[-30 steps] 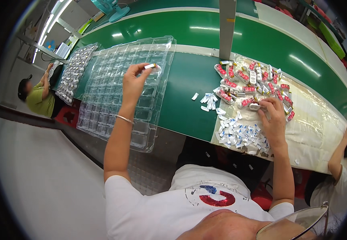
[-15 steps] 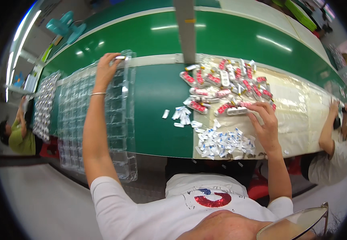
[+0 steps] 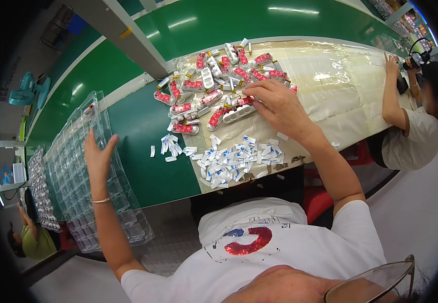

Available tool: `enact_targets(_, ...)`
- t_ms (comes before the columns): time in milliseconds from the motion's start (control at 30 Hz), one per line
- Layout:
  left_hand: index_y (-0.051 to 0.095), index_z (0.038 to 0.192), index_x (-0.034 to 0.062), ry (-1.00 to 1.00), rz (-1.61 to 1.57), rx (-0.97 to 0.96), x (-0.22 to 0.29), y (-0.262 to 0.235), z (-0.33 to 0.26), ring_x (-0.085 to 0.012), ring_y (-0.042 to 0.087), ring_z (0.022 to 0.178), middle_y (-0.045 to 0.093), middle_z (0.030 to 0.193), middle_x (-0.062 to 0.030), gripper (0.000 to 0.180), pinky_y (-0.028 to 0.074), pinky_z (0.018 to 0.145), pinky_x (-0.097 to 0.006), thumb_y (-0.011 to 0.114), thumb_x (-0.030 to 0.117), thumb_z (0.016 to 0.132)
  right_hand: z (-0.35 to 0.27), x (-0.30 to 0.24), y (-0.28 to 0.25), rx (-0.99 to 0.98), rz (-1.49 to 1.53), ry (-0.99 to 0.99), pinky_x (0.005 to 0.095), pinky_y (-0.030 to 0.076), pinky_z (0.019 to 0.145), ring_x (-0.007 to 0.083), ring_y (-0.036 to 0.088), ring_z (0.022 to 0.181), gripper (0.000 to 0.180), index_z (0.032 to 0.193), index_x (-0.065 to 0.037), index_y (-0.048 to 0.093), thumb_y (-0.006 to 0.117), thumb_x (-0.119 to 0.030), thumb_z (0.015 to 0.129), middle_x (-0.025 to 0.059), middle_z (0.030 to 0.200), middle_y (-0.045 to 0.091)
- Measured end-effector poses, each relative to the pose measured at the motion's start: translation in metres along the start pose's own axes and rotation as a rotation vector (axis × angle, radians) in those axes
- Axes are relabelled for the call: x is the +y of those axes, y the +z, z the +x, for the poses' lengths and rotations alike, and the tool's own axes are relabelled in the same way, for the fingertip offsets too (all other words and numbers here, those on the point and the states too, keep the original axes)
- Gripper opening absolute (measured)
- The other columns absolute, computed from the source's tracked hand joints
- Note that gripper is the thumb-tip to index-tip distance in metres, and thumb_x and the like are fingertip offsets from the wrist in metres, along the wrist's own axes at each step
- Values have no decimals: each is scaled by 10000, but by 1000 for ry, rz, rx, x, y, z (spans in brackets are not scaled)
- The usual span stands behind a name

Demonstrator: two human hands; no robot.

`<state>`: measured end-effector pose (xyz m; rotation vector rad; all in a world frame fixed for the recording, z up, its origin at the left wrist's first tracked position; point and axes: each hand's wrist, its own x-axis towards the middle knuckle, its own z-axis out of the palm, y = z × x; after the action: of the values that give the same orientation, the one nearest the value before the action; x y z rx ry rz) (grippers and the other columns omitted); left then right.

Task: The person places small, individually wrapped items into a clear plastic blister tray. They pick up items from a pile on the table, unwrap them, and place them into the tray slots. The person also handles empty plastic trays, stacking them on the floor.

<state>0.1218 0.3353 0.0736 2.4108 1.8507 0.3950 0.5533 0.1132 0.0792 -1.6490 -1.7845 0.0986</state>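
Red-and-white parts point(image 3: 214, 88): we see a loose heap of small red, white and silver pieces on the pale plastic sheet point(image 3: 340, 86) that covers the right part of the green belt point(image 3: 143, 151), just ahead of us.
Right hand point(image 3: 277, 106): it lies palm down on the near edge of the heap, fingers spread and curled onto a white piece beside red ones; we cannot tell whether anything is pinched under the fingers.
Left hand point(image 3: 97, 159): raised over the clear tray, fingers apart and straight, palm empty, a thin bracelet at the wrist.
Clear tray point(image 3: 77, 171): a long see-through tray of many small pockets along the left side of the belt, its near end hanging over the edge; one small part point(image 3: 88, 107) sits in a pocket near its far end.
White slips point(image 3: 229, 161): a scatter of small white and blue paper tabs between the heap and our body, some spilling onto the bare green.
Metal post point(image 3: 123, 35): a grey bar slanting across the belt behind the heap.
Filled tray point(image 3: 39, 189): a second tray to our far left, with a person in green point(image 3: 32, 240) below it.
Other person point(image 3: 411, 126): in white at the right, a hand on the sheet's far end.
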Motion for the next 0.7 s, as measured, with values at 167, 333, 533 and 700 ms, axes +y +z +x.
enact_targets(167, 326, 1507, 175, 99, -99, -100, -21, -1, -20, -325, 362, 1405, 398, 1513, -141, 740, 219, 1117, -569, 681, 327, 876, -3, 4, 3, -19, 16, 10, 391, 483, 845, 278, 600, 953, 209, 1049, -77, 662, 671, -100, 841, 80, 1000, 637)
enact_targets(333, 313, 1515, 197, 195, -34, -99, -24, -14, -10, -319, 400, 1382, 408, 1511, -123, 737, 176, 1124, -623, 679, 284, 881, -8, -5, -7, 178, 119, 1, 377, 502, 778, 276, 620, 883, 177, 1016, -64, 671, 689, -113, 846, 94, 936, 638)
enact_targets(533, 575, 1294, 21, 179, -627, -35, 98, -19, -67, -230, 572, 1187, 611, 1270, -149, 443, 429, 1000, -362, 681, 196, 902, -25, -28, -21, 284, 198, -60, 360, 510, 742, 267, 635, 867, 212, 1020, -65, 688, 719, -52, 811, 98, 948, 647)
enact_targets(700, 557, 1268, -56, -9, -1439, -677, 227, -17, -135, -207, 662, 1043, 678, 1114, -155, 423, 529, 906, -329, 558, 266, 994, -37, -70, -9, 246, 265, -149, 352, 514, 741, 261, 636, 878, 260, 1031, -61, 691, 746, -46, 777, 84, 942, 652)
